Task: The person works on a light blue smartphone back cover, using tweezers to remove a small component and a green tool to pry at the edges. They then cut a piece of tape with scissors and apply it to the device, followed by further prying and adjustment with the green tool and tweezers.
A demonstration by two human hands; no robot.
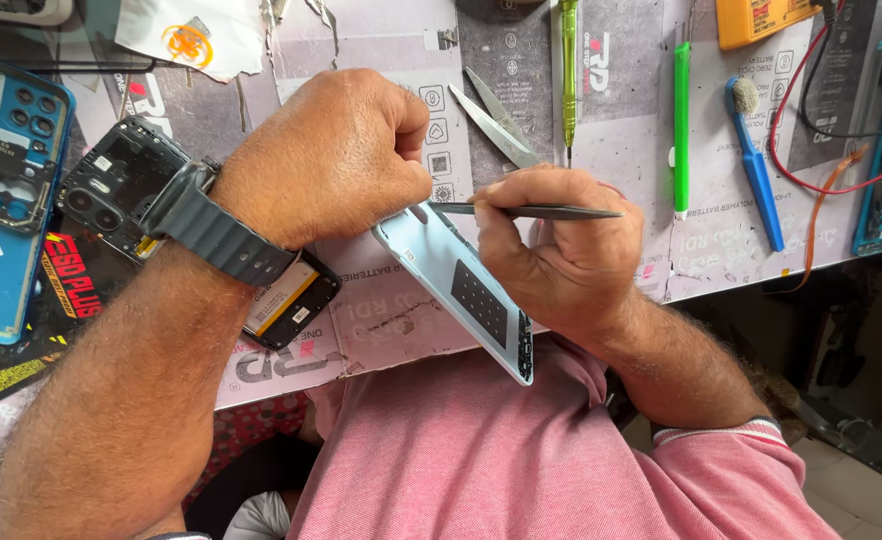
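Between your hands, your left hand [326, 160] clamps the pale blue phone [456, 290] while your right hand [561, 250] pinches the tweezers [531, 211] at its top edge, so one slip could gouge it.

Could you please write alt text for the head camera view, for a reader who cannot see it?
The left hand grips a pale blue phone back cover while the right hand holds metal tweezers at its top edge. A green screwdriver and scissors lie behind.
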